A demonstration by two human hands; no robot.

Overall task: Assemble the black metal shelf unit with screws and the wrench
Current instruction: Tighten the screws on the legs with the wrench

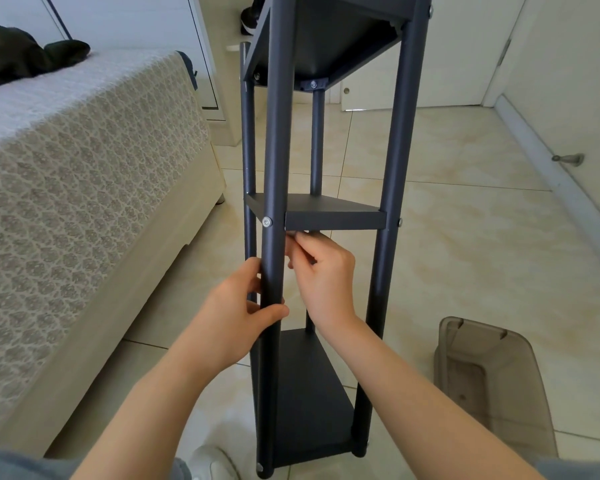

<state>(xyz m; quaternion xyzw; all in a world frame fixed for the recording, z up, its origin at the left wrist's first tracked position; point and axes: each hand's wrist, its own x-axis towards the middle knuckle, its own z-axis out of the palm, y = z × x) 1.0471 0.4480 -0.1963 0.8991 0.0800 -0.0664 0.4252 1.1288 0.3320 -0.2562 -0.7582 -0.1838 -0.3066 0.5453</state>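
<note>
The black metal shelf unit (392, 168) stands upright on the tiled floor, with three shelves fixed between four round posts. My left hand (243, 306) grips the front left post just below the middle shelf (333, 220). A silver screw (266, 222) sits in that post at shelf height. My right hand (323, 271) reaches under the middle shelf's front left corner with fingertips pinched together; what they hold is too small and hidden to tell. More screws show at the other joints. No wrench is visible.
A bed (84, 168) with a patterned cover runs along the left, dark clothing lying on it. A translucent brown plastic container (492, 382) lies on the floor at lower right. A door stop (568, 158) juts from the right wall. White cabinets stand behind.
</note>
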